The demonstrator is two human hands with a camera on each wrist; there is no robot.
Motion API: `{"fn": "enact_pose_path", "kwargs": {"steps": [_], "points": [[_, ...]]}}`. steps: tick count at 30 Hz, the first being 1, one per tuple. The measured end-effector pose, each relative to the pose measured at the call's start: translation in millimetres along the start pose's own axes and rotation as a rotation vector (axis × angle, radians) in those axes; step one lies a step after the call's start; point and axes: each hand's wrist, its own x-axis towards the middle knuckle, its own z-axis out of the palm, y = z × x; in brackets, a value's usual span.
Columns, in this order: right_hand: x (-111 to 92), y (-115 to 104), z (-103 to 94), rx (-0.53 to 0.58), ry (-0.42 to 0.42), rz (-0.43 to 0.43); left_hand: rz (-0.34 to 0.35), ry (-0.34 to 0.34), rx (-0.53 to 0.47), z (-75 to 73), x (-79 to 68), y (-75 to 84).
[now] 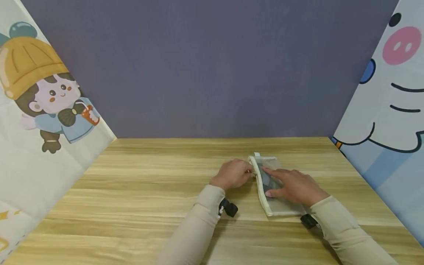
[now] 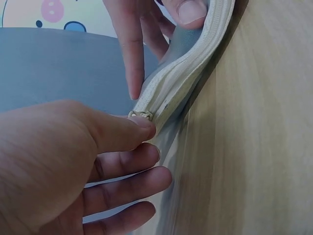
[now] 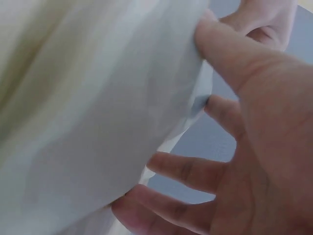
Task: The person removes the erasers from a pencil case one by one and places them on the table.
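A see-through mesh zipper pouch (image 1: 288,208) with a cream zipper edge lies on the table, right of centre. Something dark grey (image 1: 269,186) shows through its mesh; what it is cannot be made out. At the zipper edge, my left hand (image 1: 234,173) pinches the zipper pull (image 2: 142,115) between thumb and forefinger, the other fingers loosely bent beneath. My right hand (image 1: 296,186) rests on top of the pouch, fingers spread, with thumb and fingertips touching the mesh close to the zipper. In the right wrist view the pale pouch side (image 3: 112,107) fills the left part.
The wood-grain table (image 1: 132,206) runs back to a dark grey-blue panel (image 1: 212,70). Cartoon-printed sheets flank it, the left sheet (image 1: 20,165) and the right sheet (image 1: 397,154). A small white tag (image 1: 257,154) sticks out from the pouch's far end.
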Motion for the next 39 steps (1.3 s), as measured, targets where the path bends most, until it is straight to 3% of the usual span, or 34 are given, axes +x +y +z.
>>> {"fn": "enact_pose_path", "kwargs": {"steps": [8, 17, 23, 31, 39], "points": [[-2, 2, -1.3, 0.005, -0.018, -0.055, -0.035, 0.005, 0.004, 4.7, 2.2, 1.7], [-2, 1, -3.8, 0.090, 0.004, -0.100, -0.072, 0.009, 0.020, 5.2, 3.8, 2.5], [-4, 3, -8.3, 0.112, -0.041, -0.135, -0.083, 0.013, 0.050, 5.7, 4.5, 2.7], [-5, 1, -9.4, 0.096, -0.075, -0.100, -0.063, 0.018, 0.061, 5.4, 3.6, 3.7], [-7, 2, -10.6, 0.083, -0.037, -0.143, 0.013, 0.011, 0.042, 4.4, 2.4, 3.1]]}}
